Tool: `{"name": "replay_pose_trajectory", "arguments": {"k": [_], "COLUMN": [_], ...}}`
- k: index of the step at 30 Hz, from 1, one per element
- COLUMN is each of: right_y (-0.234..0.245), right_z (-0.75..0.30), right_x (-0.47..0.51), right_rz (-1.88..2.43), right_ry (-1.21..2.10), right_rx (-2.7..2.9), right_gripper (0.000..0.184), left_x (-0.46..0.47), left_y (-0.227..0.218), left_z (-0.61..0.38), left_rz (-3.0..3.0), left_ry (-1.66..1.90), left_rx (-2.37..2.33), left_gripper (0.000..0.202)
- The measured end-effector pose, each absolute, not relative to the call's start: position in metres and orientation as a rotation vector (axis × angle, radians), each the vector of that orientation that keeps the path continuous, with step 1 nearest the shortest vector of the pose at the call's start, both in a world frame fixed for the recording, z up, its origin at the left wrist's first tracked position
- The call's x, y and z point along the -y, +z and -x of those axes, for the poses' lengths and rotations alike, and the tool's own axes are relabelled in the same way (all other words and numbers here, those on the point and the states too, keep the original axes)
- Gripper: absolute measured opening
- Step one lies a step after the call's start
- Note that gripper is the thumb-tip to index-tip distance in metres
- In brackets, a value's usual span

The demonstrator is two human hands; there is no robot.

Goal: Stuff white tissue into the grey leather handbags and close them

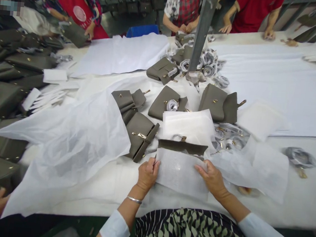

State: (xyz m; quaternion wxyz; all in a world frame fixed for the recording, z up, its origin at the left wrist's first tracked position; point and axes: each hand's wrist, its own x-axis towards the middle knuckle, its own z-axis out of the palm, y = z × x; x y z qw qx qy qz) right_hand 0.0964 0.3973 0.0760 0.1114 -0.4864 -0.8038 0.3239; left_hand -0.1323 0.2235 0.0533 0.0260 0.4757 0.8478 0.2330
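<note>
Most of our bag is hidden under white wrap at the worktop's near edge; only a dark strip shows. Our left hand and right hand pinch the wrap's sides.

A long white-covered table fills the room, a grey metal post rising from its middle.
</note>
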Motion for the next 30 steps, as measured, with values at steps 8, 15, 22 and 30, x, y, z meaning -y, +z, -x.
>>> {"name": "replay_pose_trajectory", "arguments": {"k": [8, 15, 22, 30], "right_y": [0.084, 0.085, 0.083, 0.092], "right_z": [-0.091, -0.089, -0.089, -0.091], "right_x": [-0.407, -0.409, -0.408, -0.414], "right_rz": [1.346, 1.4, 1.343, 1.338], "right_ry": [1.029, 1.063, 1.016, 0.773], "right_rx": [2.399, 2.435, 2.437, 2.431], "right_gripper": [0.046, 0.043, 0.042, 0.031], "left_x": [-0.213, -0.237, -0.242, -0.239], "left_y": [0.06, 0.101, 0.095, 0.074], "left_z": [0.125, 0.105, 0.063, 0.066], "left_rz": [-1.478, -1.859, -2.115, -2.138], "left_ry": [0.663, 0.994, 0.743, 0.355], "left_rx": [-2.711, -2.813, -2.279, -2.32], "left_gripper": [0.024, 0.031, 0.04, 0.054]}}
